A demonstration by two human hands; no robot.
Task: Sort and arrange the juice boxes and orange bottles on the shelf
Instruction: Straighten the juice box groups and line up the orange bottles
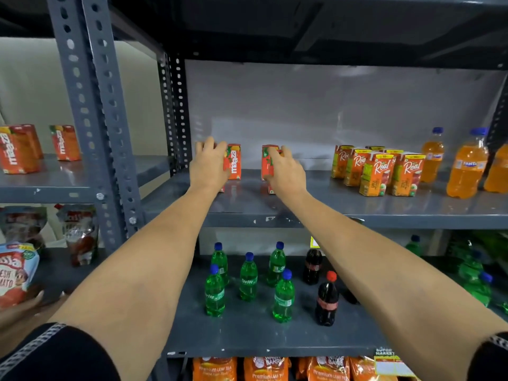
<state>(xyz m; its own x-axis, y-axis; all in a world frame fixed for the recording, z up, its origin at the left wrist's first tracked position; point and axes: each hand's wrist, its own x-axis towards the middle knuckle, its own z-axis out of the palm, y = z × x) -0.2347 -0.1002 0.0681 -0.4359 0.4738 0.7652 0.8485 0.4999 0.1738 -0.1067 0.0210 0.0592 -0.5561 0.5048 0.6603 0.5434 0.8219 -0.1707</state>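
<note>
On the grey shelf (316,207), my left hand (210,166) grips a red Maaza juice box (234,162) at the left end. My right hand (286,171) grips a second red juice box (268,160) a short gap to its right; part of each box is hidden by my fingers. Farther right stands a cluster of several orange-green Real juice boxes (376,171). Orange Fanta bottles (467,166) with blue caps stand at the far right, one cut off by the frame edge.
Perforated steel posts (90,111) separate this bay from a left shelf holding more Maaza boxes (19,149). The shelf below carries green Sprite bottles (248,276) and dark cola bottles (325,298). Another person's hand (19,309) holds a pouch at lower left.
</note>
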